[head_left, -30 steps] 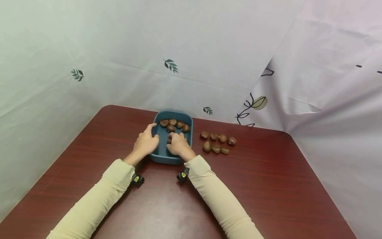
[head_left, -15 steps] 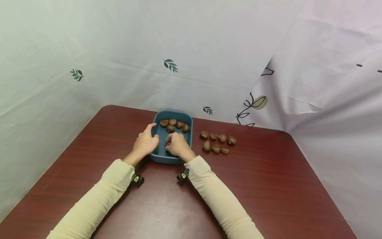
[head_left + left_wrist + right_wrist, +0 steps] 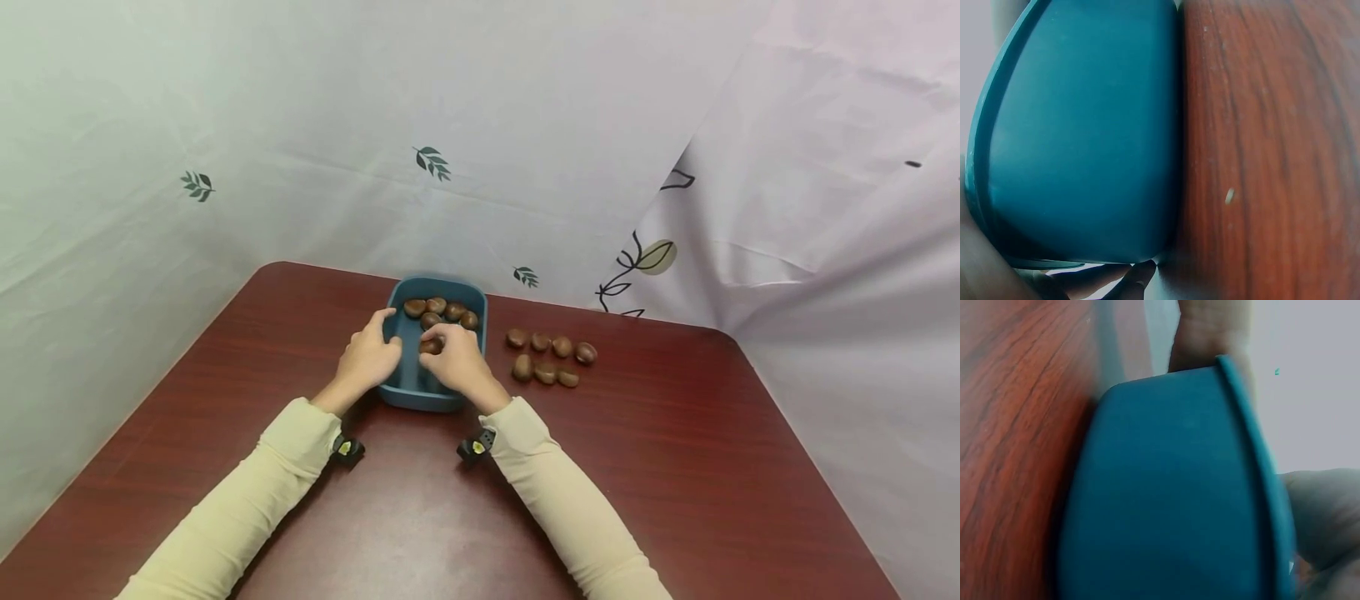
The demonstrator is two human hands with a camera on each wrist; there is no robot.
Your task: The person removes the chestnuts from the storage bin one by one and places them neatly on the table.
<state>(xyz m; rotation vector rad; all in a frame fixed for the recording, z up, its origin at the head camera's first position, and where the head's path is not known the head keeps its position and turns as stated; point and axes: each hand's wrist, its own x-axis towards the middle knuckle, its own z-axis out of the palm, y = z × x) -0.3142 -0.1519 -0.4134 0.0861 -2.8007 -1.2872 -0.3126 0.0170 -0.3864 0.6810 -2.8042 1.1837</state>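
Near the frame's centre, the right hand (image 3: 459, 363) has shifted slightly upward, its fingers pinching a chestnut (image 3: 431, 346) that now seems lifted from the blue tray's (image 3: 422, 402) floor, one picked out below five others; the left hand (image 3: 367, 358) grips the tray's left wall, thumb inside, other fingers outside

- L hand (image 3: 367, 357) holds blue tray (image 3: 422, 402), L rim.
- R hand (image 3: 459, 362) pinches 1 chestnut (image 3: 431, 347).
- 5 nuts (image 3: 453, 312), tray far end.
- 7 nuts (image 3: 562, 347) on tbl (image 3: 675, 467), R of tray.
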